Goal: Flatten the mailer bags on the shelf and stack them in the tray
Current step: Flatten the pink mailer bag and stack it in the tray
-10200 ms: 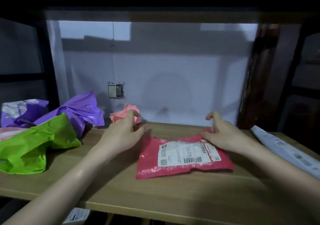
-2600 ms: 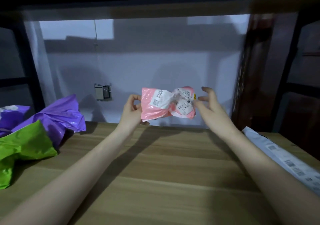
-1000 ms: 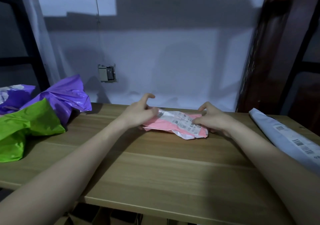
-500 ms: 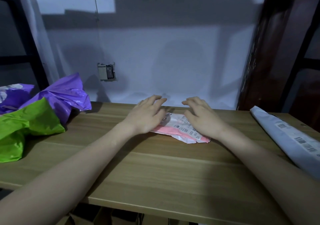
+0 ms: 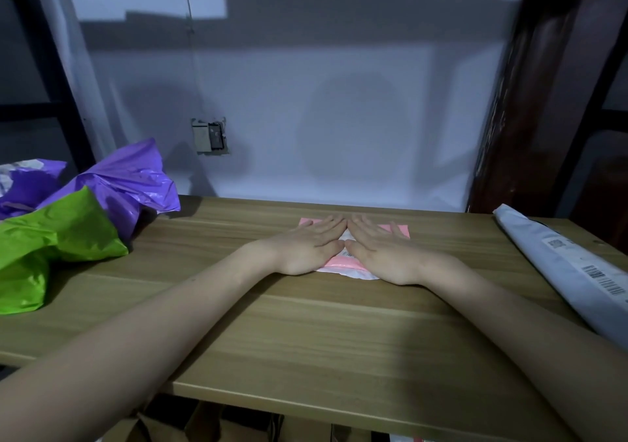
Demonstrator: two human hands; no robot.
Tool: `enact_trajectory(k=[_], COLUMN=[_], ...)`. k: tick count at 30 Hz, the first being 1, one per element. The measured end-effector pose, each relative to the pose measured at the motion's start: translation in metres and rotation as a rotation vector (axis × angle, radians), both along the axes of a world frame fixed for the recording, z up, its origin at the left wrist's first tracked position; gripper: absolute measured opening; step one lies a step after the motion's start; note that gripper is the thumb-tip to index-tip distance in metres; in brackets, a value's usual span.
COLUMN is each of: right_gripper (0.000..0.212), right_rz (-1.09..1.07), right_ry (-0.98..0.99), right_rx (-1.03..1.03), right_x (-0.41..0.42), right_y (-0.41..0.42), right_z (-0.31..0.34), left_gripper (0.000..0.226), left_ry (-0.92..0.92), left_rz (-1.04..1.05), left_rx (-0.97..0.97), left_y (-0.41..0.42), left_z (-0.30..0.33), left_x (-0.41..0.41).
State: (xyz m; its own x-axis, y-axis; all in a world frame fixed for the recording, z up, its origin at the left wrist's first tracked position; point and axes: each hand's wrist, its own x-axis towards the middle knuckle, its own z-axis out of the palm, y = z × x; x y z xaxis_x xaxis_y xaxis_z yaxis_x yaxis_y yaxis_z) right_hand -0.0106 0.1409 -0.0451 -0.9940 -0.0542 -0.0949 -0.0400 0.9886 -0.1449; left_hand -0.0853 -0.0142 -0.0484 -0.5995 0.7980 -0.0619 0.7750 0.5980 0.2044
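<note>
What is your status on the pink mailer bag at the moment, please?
Left hand and right hand open, pressing flat. Pink mailer bag pinned on shelf. Nothing in the way; tray not in view.

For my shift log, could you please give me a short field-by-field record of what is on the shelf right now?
surface: wooden shelf
in work: pink mailer bag, lying flat
left hand: fingers straight, pressing the bag
right hand: fingers straight, pressing the bag
left side: crumpled green bag in front of a purple bag
right side: grey mailer with barcode label
tray: not in view
</note>
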Motion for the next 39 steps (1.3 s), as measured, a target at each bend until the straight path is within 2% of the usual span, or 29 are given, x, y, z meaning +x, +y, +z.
enact_trajectory(k=[14,26,39], right_gripper=[0.056,0.056,0.057], right_rz=[-0.007,-0.015,-0.022], right_ry=[-0.068,-0.075,-0.046], right_rx=[0.044,0.027,0.024], right_x=[0.0024,0.0035,0.0031], right_y=[-0.0030,-0.0045,-0.0040], right_z=[0.0069,0.0079,0.0051], left_gripper=[0.054,0.053,0.053], left_ry=[-0.019,-0.066,-0.032], left_rz=[0.014,0.021,0.016], left_rx=[-0.048,-0.043,-0.061], left_y=[0.0009,0.0009,0.0008], left_z=[0.0022,0.0065,0.0044], left_x=[-0.0002,0.0039,0.0020])
